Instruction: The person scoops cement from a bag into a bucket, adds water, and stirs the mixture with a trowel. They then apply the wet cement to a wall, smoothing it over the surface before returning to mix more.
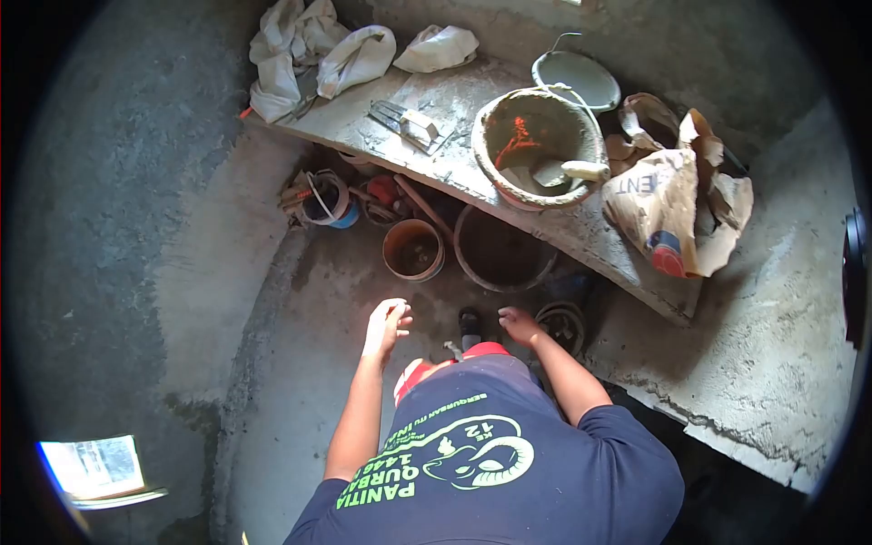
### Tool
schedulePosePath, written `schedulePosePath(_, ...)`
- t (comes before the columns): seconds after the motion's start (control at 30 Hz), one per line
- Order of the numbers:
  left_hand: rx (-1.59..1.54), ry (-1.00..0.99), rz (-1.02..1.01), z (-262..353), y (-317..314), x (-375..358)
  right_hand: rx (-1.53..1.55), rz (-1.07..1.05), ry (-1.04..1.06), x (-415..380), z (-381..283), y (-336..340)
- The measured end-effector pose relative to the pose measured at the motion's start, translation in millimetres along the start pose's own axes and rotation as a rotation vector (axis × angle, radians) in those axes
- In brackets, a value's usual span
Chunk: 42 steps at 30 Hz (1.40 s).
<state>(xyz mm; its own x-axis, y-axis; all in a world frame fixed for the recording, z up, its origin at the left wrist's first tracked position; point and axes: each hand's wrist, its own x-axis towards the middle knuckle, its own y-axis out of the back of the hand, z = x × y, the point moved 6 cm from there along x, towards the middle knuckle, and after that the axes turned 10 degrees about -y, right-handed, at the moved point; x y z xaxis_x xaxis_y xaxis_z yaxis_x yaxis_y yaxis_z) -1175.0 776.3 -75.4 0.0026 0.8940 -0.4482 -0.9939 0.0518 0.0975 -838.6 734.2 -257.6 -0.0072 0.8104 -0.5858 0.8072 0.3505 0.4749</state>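
Note:
My left hand (388, 324) hangs in front of my body above the concrete floor, its fingers loosely curled; whether it holds anything small is hard to make out. My right hand (520, 324) is at the other side, curled, with its fingertips hidden. Neither hand touches the bench. Nearest to my left hand stands an orange-rimmed bucket (413, 250) on the floor. A large dark tub (505, 250) lies beyond my right hand, partly under the concrete bench (581, 232). On the bench, a mortar-coated bucket (495, 123) holds a trowel (581, 171).
White sacks (359, 59) and a float (409, 124) lie on the bench's left part. A shallow pail (581, 77) and a torn cement bag (649, 195) are at its right. Beneath stands a white-blue bucket (341, 213). A coiled hose-like object (561, 327) lies by my right hand.

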Motion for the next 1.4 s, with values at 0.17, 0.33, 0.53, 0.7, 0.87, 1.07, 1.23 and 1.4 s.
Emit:
schedulePosePath(0.17, -0.080, 0.047, 0.035, 5.2, 30.8, 56.9, 0.107, 0.015, -0.081, 15.3, -49.7, 21.5)
schedulePosePath(0.33, -0.075, 0.071, -0.089, 22.0, 28.2, 127.2, 0.181, 0.189, -0.189, 11.1, -45.6, 29.3)
schedulePosePath(0.53, -0.052, -0.004, -0.423, 83.7, 2.5, 191.9, 0.581, 0.619, -0.285, -8.8, -68.1, 24.4)
schedulePosePath(0.7, -0.026, -0.035, -0.683, 119.9, -18.7, 233.9, 0.908, 0.989, -0.226, -47.6, -126.9, 48.0)
schedulePosePath(0.87, -0.094, -0.126, -0.738, 176.0, -53.2, 240.8, 0.995, 1.263, -0.029, -100.8, -161.1, 95.7)
schedulePosePath(1.07, -0.208, -0.127, -0.725, 202.9, -114.8, 256.4, 0.955, 1.338, 0.153, -132.8, -184.9, 196.6)
schedulePosePath(1.23, -0.388, -0.171, -0.751, 219.2, -162.3, 258.4, 0.450, 1.232, 0.081, -122.0, -215.3, 285.6)
schedulePosePath(1.4, -0.702, 0.036, -0.719, 195.7, -185.9, 262.6, 0.200, 1.074, 0.119, -81.5, -232.5, 346.8)
